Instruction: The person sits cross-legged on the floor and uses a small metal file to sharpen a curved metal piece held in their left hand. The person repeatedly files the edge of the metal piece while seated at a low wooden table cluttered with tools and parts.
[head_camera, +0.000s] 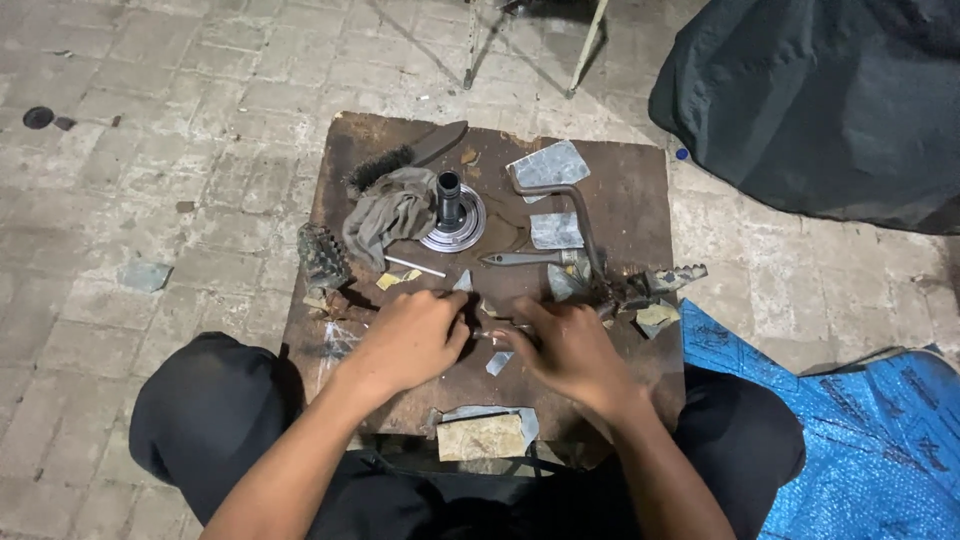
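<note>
My left hand (408, 338) and right hand (565, 350) both pinch a small metal part (497, 331) between them, low over the desk (630, 190); grey rag (390, 215) beyond my left.

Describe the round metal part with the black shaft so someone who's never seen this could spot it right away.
On the brown board lying on the paved ground, look at its far half, left of centre. Beside the crumpled grey rag sits a shiny disc-shaped metal part; it alone has a black tube standing upright from its middle.
</note>
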